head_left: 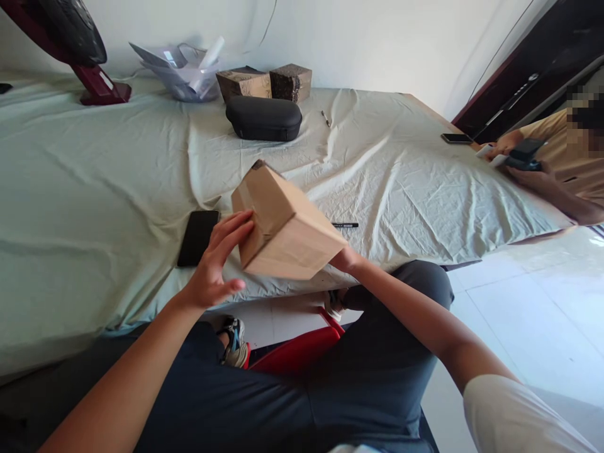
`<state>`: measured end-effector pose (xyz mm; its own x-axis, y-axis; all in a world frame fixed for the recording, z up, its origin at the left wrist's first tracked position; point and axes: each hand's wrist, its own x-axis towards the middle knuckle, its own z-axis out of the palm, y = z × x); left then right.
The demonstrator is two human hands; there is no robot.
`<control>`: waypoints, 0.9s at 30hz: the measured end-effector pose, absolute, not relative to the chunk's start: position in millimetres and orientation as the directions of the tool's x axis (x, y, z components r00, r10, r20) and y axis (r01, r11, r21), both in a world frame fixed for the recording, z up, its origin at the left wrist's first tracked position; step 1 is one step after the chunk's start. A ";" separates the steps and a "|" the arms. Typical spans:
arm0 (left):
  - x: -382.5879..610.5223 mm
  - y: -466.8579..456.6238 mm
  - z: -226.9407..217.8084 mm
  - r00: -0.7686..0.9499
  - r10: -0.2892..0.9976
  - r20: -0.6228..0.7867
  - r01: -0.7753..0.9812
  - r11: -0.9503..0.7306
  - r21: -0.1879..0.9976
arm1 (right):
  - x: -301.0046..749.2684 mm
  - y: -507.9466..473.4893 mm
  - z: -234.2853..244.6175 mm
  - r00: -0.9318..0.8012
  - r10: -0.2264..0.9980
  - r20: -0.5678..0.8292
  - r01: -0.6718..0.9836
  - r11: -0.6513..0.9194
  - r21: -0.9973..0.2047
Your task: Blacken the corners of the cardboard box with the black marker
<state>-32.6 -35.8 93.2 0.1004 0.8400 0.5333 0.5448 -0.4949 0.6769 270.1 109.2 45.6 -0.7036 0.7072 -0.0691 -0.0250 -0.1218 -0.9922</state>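
Observation:
A brown paper-wrapped box [283, 223] is held tilted above the near edge of the cloth-covered table [104, 189]. My left hand [218, 261] presses its fingers against the box's left side. My right hand [345, 258] supports the box from beneath on the right and is mostly hidden behind it. A black phone [198, 238] lies flat on the cloth just left of my left hand. A black pen [344, 224] rests on the cloth right of the box.
At the back of the table sit a black case [263, 118], two brown boxes [264, 82], a clear plastic bag [182, 69] and a dark red fan base [97, 85]. Another person at right holds a device [523, 154]; a phone [456, 138] lies nearby. A red stool [297, 349] stands below.

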 end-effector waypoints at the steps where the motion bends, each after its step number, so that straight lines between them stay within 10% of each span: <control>1: -33.6 -34.4 90.0 0.074 0.880 0.469 0.475 -0.444 0.759 | 272.2 111.7 48.8 -0.697 0.715 -0.055 -0.050 -0.124 -0.991; 8: -11.0 -24.6 64.6 -0.125 0.991 0.052 0.223 -0.023 0.975 | 292.4 126.1 82.6 -0.723 0.672 0.161 0.030 0.263 -0.964; 27: -0.2 -24.1 58.5 -0.092 0.880 0.467 0.731 -0.259 0.631 | 291.6 121.5 77.0 -0.728 0.664 0.169 0.133 0.379 -0.916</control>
<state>-0.2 -24.1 58.5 -0.0915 0.8796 0.4669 0.7311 -0.2590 0.6312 291.6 121.5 77.0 -0.7283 0.6642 0.1689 0.1335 0.3792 -0.9156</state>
